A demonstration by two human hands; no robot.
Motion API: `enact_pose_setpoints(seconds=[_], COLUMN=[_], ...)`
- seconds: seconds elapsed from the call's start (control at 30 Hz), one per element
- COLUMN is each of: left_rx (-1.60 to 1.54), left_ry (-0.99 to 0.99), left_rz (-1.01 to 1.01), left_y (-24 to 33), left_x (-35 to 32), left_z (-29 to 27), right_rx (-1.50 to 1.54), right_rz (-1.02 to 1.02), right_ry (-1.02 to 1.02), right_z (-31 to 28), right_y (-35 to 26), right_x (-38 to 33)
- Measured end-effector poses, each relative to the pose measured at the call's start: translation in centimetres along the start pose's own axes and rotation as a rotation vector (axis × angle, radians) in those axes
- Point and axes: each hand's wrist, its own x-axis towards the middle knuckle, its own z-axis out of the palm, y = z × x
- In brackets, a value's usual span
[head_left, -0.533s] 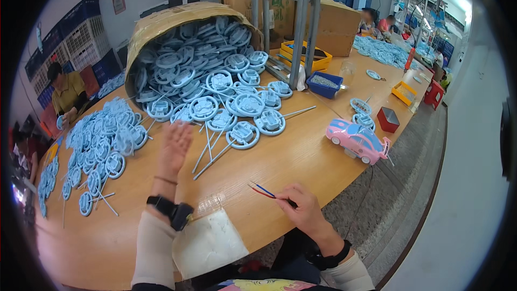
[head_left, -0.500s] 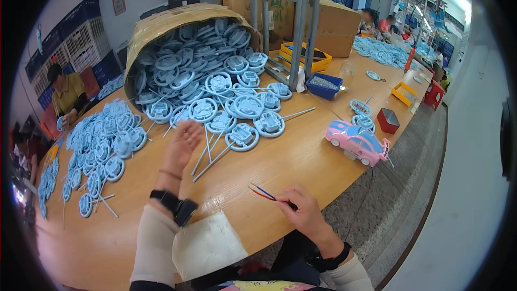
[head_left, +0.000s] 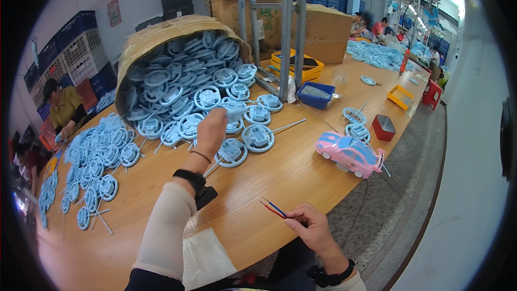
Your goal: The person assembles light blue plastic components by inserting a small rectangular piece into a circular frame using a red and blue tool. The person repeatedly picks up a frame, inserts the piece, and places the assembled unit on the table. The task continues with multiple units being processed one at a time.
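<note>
Among the light blue toy steering wheels my left hand reaches over the table, its fingers closed on one blurred light blue steering wheel at the edge of the pile. Part of that wheel is hidden behind the hand. Near the table's front edge my right hand pinches a pair of wires, one red and one blue, with bare tips pointing up and left. Beyond it to the right stands a pink toy car with blue windows.
A tipped cardboard box spills wheels onto the table; a second heap lies left. A metal frame, blue bin, yellow trays and red box stand farther back. A white sheet lies in front. Co-workers sit beyond.
My left hand has moved right and forward and closed on a steering wheel. My right hand, holding the wires, has shifted slightly right and lower. The whole view has turned a little.
</note>
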Motion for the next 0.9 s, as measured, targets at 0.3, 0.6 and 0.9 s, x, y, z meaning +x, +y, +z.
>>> enact_pose_setpoints(seconds=[0.3, 0.6, 0.9], left_rx=[-1.644, -1.564, -1.344], left_ry=[0.037, -0.696, -0.785], left_rz=[-0.727, -0.618, -0.619], left_y=[9.5, 9.9, 7.9], left_x=[-9.9, -17.3, -16.1], left_z=[-13.0, -16.2, -16.1], right_rx=[0.521, 0.413, -0.016], right_rz=[0.141, 0.144, 0.015], right_ry=[-0.123, -0.167, -0.197], right_z=[4.2, 4.7, 5.9], right_y=[-2.6, -4.0, -4.0], right_x=[2.6, 1.4, 1.3])
